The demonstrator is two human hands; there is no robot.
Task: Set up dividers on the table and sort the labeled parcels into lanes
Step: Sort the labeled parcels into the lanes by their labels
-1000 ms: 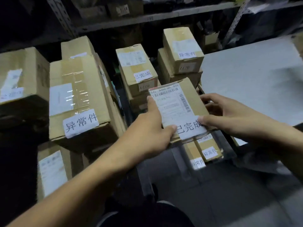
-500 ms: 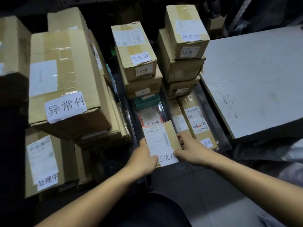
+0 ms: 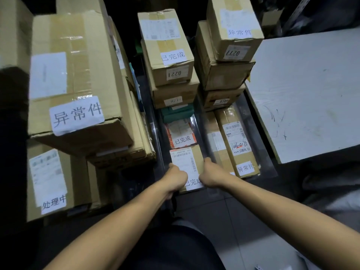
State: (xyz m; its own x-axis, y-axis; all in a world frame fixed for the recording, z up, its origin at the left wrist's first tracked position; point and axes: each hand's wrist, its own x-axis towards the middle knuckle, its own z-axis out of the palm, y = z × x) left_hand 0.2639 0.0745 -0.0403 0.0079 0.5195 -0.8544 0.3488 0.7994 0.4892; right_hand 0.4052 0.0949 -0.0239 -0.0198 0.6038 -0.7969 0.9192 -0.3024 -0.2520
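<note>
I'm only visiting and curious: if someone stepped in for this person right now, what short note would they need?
Left hand and right hand both grip the small parcel labeled 已完成, low in the middle lane, in front of the red-edged parcel with the same label.
Right lane: long box labeled 异常件.
Left: big box also 异常件.
Done: many parcels laned.
Left: release this one; check for unsorted parcels.

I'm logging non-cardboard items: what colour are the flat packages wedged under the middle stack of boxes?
Dark green; the flat packages show best in the head view, the only one.

narrow lane hemmed by stacked boxes (image 3: pixel 74 78), bare table (image 3: pixel 311 94) right
</note>
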